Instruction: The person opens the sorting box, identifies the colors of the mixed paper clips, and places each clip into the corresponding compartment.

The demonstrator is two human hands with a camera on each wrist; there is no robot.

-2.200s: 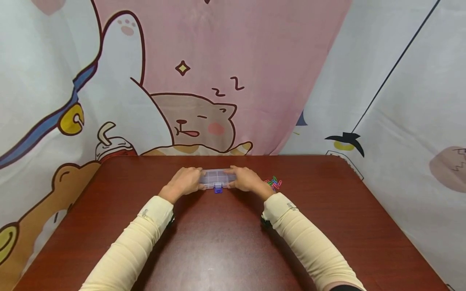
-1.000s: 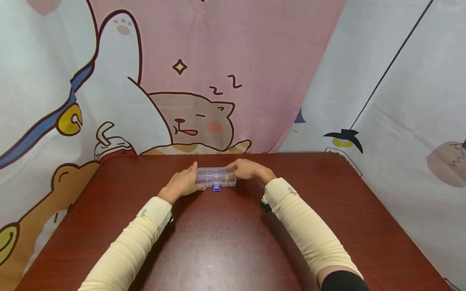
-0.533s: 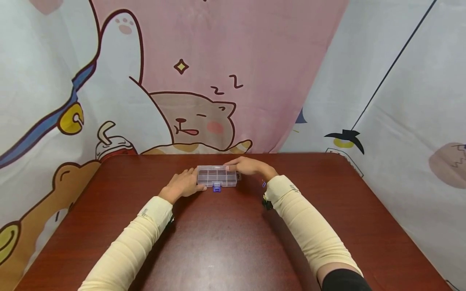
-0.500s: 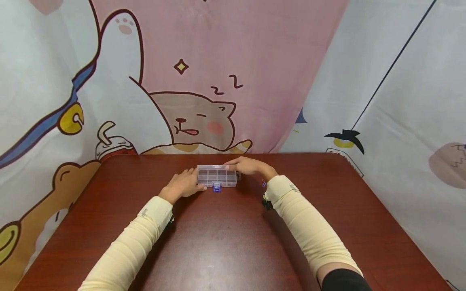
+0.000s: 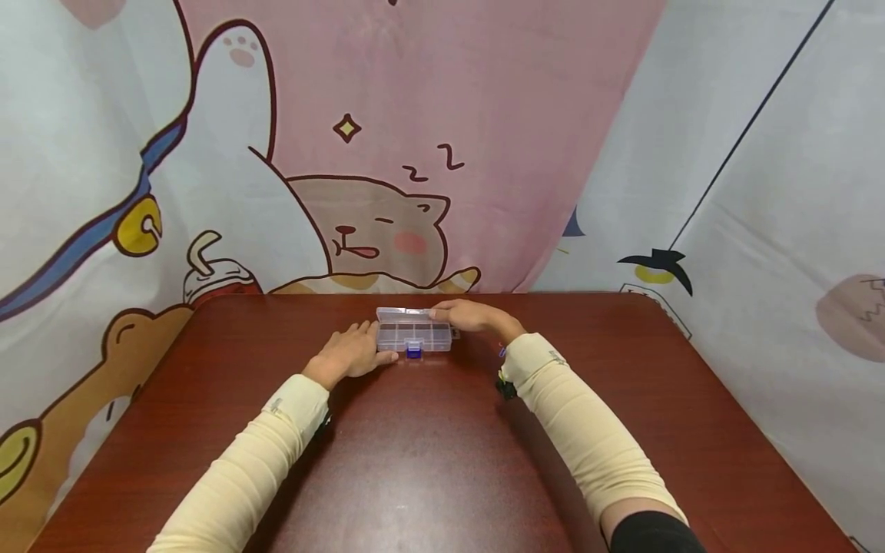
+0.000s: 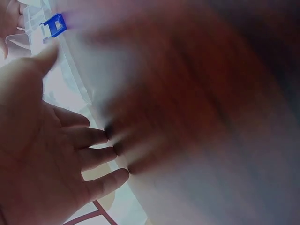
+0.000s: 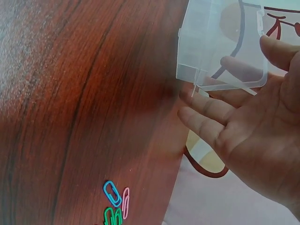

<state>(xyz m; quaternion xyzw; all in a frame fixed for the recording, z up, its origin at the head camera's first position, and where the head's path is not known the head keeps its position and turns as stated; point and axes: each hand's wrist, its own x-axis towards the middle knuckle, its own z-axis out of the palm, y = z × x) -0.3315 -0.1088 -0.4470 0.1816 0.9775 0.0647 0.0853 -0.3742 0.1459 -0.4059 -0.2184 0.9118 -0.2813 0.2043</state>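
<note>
A clear plastic compartment box (image 5: 390, 336) with a blue latch (image 5: 413, 353) stands near the table's far edge. Its hinged lid (image 5: 399, 315) is tilted up at the back. My right hand (image 5: 473, 316) pinches the lid's right end; in the right wrist view the thumb lies on one side of the lid (image 7: 215, 42) and the index finger on the other. My left hand (image 5: 348, 352) rests at the box's left end, thumb by the front corner, fingers fairly straight. Blue, pink and green paper clips (image 7: 112, 193) lie on the table, mostly behind my right wrist in the head view.
The dark red wooden table (image 5: 401, 461) runs to a back edge just beyond the box. A cartoon-printed curtain (image 5: 512, 153) hangs behind it and at both sides.
My right hand has moved from the box's right end to the lid. The lid, down at first, now stands raised at the back. My left hand has stayed at the left end.
</note>
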